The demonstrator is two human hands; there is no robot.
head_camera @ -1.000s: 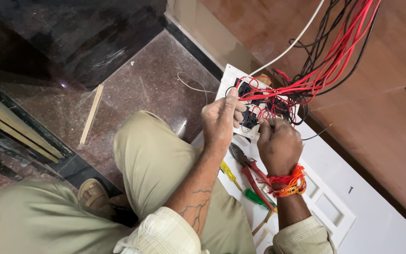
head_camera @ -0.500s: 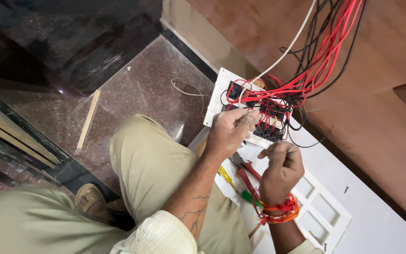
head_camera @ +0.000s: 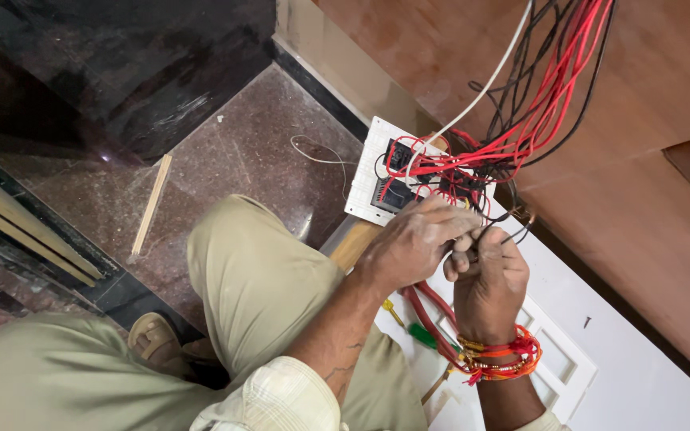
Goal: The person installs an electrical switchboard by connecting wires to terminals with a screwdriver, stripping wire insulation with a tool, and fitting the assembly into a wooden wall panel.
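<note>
Two hands working black wires at the back of a white switch plate.

The left hand (head_camera: pixel 413 243) and right hand (head_camera: pixel 489 275) meet, fingers curled shut around thin black wires (head_camera: pixel 505 231), apparently pinching their ends, just below the switch plate (head_camera: pixel 369 179) under the red wire bundle (head_camera: pixel 521 136). Best done with a firm pinch near the tips, slack kept clear of the neighbouring red leads.

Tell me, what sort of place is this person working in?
Probably a room in a building being wired or fitted out. Both hands, left hand and right hand, work at a white switch plate fed by loose red and black wires, over a polished stone floor beside wood panelling.
</note>
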